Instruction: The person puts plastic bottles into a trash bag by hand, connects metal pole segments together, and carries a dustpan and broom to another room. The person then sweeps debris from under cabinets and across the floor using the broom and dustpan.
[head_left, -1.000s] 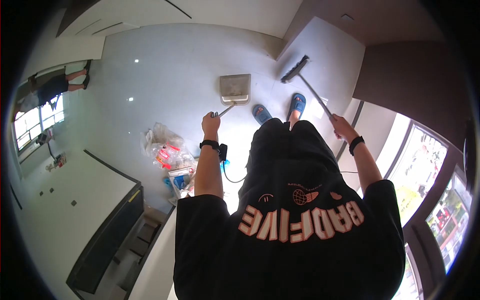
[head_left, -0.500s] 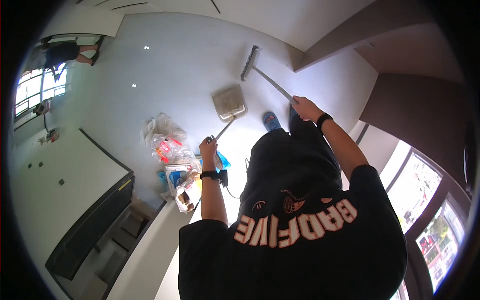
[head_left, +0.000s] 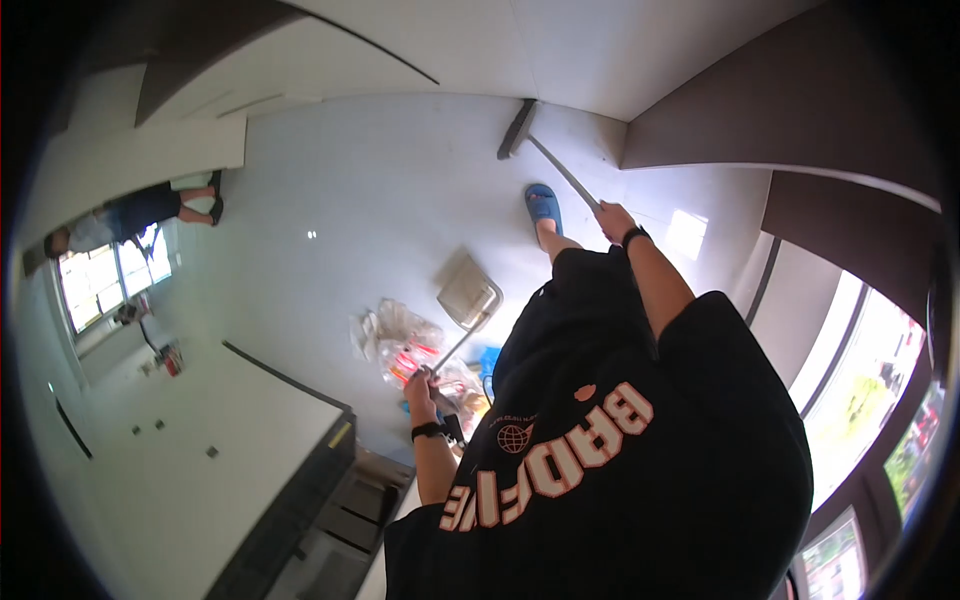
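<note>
My right hand [head_left: 616, 222] grips the pale handle of a broom [head_left: 520, 132]. The broom's dark bristles rest on the floor close to the wall at the far side. In my left hand [head_left: 422, 392] is the stick of a dustpan [head_left: 466, 292], its grey-beige pan tilted just above or on the floor; contact cannot be made out. Between broom and pan, one blue slipper [head_left: 542, 203] is on my foot. Clear plastic bags [head_left: 398, 335] with red markings lie beside my left hand, partly hidden by it.
A dark cabinet panel [head_left: 780, 115] borders the right side. A white counter [head_left: 250, 440] with a black edge stands at lower left. Another person [head_left: 150, 208] is at the far left by a window. Bright windows [head_left: 865, 370] are at the lower right.
I have stepped forward and my view has turned. The broom head has come nearer the wall. The dustpan now sits farther from the broom, close to the bags.
</note>
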